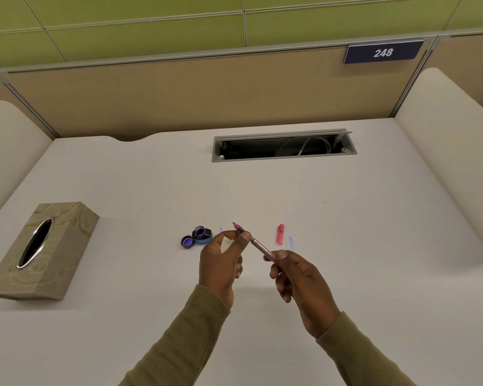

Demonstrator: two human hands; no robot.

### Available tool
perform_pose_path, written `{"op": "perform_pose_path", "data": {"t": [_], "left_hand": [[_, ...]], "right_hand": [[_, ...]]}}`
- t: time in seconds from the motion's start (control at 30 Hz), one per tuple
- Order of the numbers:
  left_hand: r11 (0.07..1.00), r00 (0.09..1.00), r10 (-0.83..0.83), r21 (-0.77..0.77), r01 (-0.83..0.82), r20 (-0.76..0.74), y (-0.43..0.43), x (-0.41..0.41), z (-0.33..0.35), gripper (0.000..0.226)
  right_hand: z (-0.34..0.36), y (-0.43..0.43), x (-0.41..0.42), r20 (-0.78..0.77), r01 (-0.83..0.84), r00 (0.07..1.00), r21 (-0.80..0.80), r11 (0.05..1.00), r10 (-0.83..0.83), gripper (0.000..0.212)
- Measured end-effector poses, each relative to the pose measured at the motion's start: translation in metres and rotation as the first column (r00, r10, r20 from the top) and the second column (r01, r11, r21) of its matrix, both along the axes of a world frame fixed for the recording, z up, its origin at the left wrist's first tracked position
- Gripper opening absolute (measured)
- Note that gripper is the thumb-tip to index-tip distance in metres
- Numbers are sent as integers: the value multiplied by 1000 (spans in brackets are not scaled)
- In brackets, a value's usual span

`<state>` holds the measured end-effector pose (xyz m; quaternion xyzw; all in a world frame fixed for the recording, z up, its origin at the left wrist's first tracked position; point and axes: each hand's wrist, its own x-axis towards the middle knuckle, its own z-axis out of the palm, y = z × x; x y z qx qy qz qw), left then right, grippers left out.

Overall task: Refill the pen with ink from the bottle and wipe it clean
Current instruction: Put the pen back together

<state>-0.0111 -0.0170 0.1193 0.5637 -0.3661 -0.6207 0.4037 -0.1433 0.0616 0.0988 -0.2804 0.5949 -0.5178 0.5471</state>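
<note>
Two hands work over the middle of the worktop [346, 232]: the right hand [299, 280] grips the rear of the pen [258, 245], which slants up and to the left, while the left hand [221, 263] pinches a small white tissue [226, 244] around the barrel just behind the nib. This looks like the wiping step, with filling probably done, though the ink level cannot be read. Next, the tissue likely needs drawing along the nib end without smearing, then the pink cap [280, 234], lying just right of the hands, goes back on. The ink bottle [202, 235] stands open just left of the hands, its lid [188, 242] touching beside it, so a careless elbow could tip it. A tissue box [39, 249] sits well to the left. Faint blue smudges mark the white surface; a cable slot [283, 146] lies far, below a beige partition numbered 248.
</note>
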Motion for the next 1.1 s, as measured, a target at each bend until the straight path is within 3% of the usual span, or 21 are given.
{"op": "perform_pose_path", "data": {"t": [0.17,0.33,0.5,0.63,0.8,0.93,1.1], "left_hand": [[1000,1000,3,3,-3,-4,3,0,-1,9],[1000,1000,-4,6,4,-13,3,-1,-1,9],[1000,1000,-6,14,6,-15,3,-1,-1,7],[1000,1000,-15,10,15,-19,2,-1,-1,7],[1000,999,-25,2,25,-25,2,0,0,8],[999,999,-32,6,33,-32,2,1,0,7],[999,998,-51,-6,51,-25,2,3,1,7]], "right_hand": [[0,-1,1,4,-56,998,-22,998,56,10],[1,0,2,35,-36,999,7,999,36,36],[1,0,2,36,-57,998,-16,998,58,12],[1,-1,2,68,-38,997,27,999,36,39],[1,-2,1,35,-58,998,14,998,58,17],[1,-1,3,76,-49,996,44,998,45,41],[2,-1,3,-5,-72,997,17,997,72,18]]}}
